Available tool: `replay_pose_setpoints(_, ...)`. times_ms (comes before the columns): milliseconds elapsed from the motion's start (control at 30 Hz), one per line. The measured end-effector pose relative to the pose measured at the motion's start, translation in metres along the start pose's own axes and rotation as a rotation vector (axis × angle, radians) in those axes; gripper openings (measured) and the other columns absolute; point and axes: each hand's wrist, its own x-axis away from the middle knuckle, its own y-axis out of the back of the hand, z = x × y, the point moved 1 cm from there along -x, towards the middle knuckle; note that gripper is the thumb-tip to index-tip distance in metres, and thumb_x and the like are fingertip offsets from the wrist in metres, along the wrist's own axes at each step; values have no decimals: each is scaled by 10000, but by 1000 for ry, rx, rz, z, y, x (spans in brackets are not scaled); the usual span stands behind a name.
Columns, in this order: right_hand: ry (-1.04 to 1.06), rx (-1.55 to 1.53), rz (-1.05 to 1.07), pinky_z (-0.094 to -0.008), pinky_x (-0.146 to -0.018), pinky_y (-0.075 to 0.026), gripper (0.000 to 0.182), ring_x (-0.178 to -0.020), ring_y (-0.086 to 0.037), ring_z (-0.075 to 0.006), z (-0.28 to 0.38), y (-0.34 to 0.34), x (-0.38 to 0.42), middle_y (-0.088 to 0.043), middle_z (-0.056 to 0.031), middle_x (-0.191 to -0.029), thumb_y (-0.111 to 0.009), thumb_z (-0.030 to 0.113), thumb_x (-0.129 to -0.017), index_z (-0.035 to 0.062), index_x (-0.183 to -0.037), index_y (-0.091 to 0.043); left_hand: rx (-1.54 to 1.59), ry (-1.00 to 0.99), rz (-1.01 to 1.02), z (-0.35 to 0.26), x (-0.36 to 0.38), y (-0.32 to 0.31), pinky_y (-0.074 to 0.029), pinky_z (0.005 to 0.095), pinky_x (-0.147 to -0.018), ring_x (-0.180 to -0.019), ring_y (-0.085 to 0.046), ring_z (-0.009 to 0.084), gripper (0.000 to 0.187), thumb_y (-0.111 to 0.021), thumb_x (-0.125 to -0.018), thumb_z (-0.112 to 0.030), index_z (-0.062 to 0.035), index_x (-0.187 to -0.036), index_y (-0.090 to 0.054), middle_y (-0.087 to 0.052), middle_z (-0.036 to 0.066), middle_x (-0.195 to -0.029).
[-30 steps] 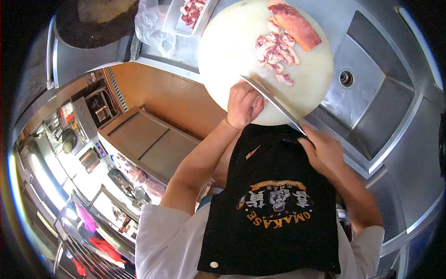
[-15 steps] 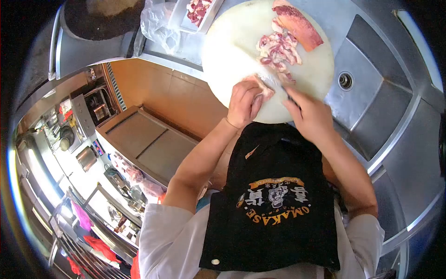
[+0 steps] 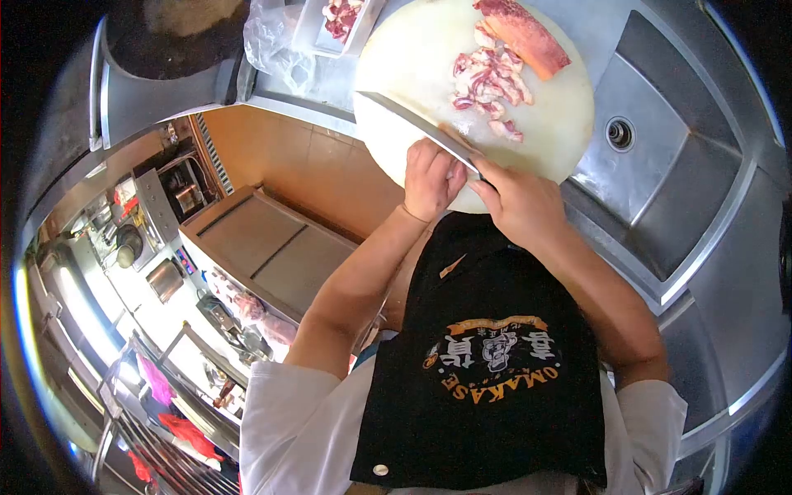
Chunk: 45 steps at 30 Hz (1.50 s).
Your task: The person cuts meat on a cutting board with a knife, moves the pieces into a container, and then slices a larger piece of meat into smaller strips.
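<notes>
My right hand [image 3: 528, 202] grips the handle of a kitchen knife [image 3: 412, 122], whose long blade points to the upper left across the board. My left hand [image 3: 431, 177], fingers curled, sits close behind the blade on a piece of meat. Most of that piece is hidden by the fingers and knife; a bit of it shows just beyond the blade. Cut meat pieces [image 3: 488, 81], red and whitish, lie in a loose pile past the knife. Beside them rests a larger slab of meat [image 3: 525, 37]. All this is on a round white cutting board [image 3: 396, 58].
At the upper left of the board stands a white tub [image 3: 309, 33] with cut meat in it, beside a clear plastic bag [image 3: 276, 45]. A steel sink [image 3: 635, 157] adjoins the board on the right. A dark round pan-like thing [image 3: 173, 33] is at the top left.
The knife, blurred by motion earlier, now lies slantwise across the board in front of my left hand. My right hand has shifted left, closer to my left hand. The held meat is now mostly covered.
</notes>
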Motion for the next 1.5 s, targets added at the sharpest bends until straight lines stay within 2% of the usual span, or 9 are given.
replay_pose_setpoints(200, -70, -30, -6, -571, -810, -569, 422, -942, -728, -451, -29, 24, 97, -749, -207, -1084, -596, 353, -1040, 173, -1421, -592, 38, -73, -15, 5, 3, -3, -490, 479, -996, -1135, -620, 362, 328, -797, -773, -54, -55, -1087, -704, -664, 126, -1150)
replay_pose_setpoints(400, 96, -23, -152, -550, -776, -568, 327, -903, -732, -420, -3, -17, -81, -763, -169, -1006, -603, 330, -1033, 207, -1328, -672, 39, -50, -19, 0, -4, 3, -493, 469, -1007, -1098, -616, 351, 283, -790, -795, -36, -50, -1065, -707, -653, 124, -1146)
replay_pose_setpoints(533, 128, -66, -481, -517, -758, -575, 328, -891, -735, -395, -12, 8, -59, -763, -176, -1003, -622, 346, -1028, 199, -1313, -692, 77, -23, 4, -12, -6, 18, -495, 470, -1002, -1084, -613, 358, 303, -787, -800, -29, -36, -1092, -707, -644, 137, -1150)
replay_pose_setpoints(900, -30, 99, -62, -528, -723, -576, 426, -842, -729, -411, -14, 30, 111, -733, -181, -900, -650, 305, -1013, 184, -1420, -613, -27, -71, 9, -1, 2, 6, -493, 473, -980, -1071, -624, 375, 308, -812, -769, -43, -28, -1060, -713, -657, 158, -1144)
replay_pose_setpoints(1000, -93, -2, 0, -477, -781, -570, 428, -877, -714, -407, -5, 5, 48, -743, -166, -1028, -675, 262, -1011, 139, -1419, -628, -16, -50, 32, 0, 4, 5, -488, 475, -986, -1077, -623, 375, 308, -814, -767, -46, -34, -1058, -714, -658, 161, -1139)
replay_pose_setpoints(1100, 31, -39, -87, -552, -733, -574, 451, -885, -728, -429, -1, -10, 12, -735, -220, -951, -611, 356, -1032, 151, -1432, -581, -20, -38, 50, 1, 8, 8, -485, 475, -994, -1087, -620, 370, 298, -810, -770, -45, -42, -1052, -714, -660, 153, -1133)
replay_pose_setpoints(1300, -12, -38, -80, -594, -751, -563, 437, -829, -724, -469, -26, 14, 98, -748, -233, -942, -606, 344, -1034, 149, -1425, -587, 33, -76, -17, 1, 2, 6, -487, 473, -990, -1070, -622, 352, 260, -806, -772, -41, -51, -1009, -700, -660, 117, -1113)
replay_pose_setpoints(1400, -173, -22, 84, -507, -851, -574, 418, -1018, -709, -437, -5, 2, 25, -737, -193, -1146, -655, 272, -1015, 130, -1407, -625, 35, -93, -31, 1, -1, 6, -491, 472, -985, -1065, -626, 342, 254, -800, -774, -42, -52, -1006, -698, -660, 109, -1109)
replay_pose_setpoints(1500, 29, -97, -121, -496, -838, -578, 386, -973, -722, -414, -3, -23, -72, -753, -190, -1074, -645, 302, -1015, 137, -1363, -660, 22, -75, -12, 0, -3, 7, -493, 474, -984, -1065, -628, 335, 261, -794, -778, -44, -54, -1022, -702, -661, 106, -1111)
